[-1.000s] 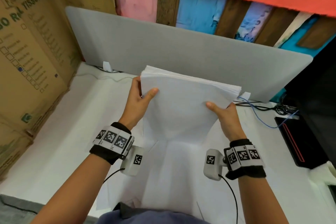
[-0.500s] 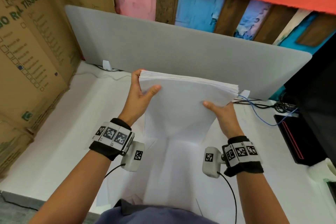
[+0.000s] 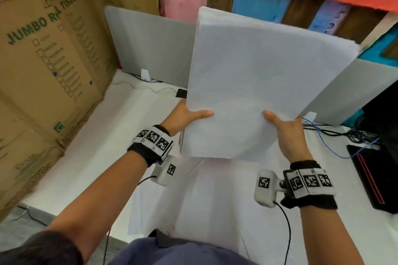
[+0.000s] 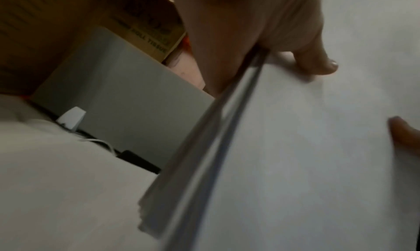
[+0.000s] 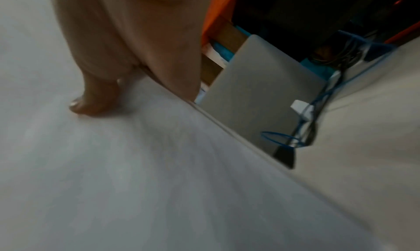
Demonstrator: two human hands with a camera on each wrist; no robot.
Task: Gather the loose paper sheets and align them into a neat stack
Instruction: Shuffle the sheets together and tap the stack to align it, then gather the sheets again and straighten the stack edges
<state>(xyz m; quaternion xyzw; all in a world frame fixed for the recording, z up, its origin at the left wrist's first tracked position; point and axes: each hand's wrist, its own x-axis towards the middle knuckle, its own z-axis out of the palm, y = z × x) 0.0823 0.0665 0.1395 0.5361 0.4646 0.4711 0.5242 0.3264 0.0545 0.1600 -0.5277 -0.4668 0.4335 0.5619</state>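
The white table (image 3: 71,170) holds everything here. Some loose paper sheets (image 3: 215,200) lie flat on it, close to the person. A gray divider board (image 3: 150,45) stands along the far edge of the table. At the foot of that board, to the left, sit a small white clip (image 3: 145,74) and a thin white cord (image 3: 159,90). A small dark thing (image 3: 181,93), maybe a phone, lies there too. A blue cable (image 3: 327,137) and a flat black device (image 3: 370,178) lie on the table's right side.

White paper stack (image 3: 254,84) — raised, near-upright; loose sheets (image 3: 215,196) on desk.
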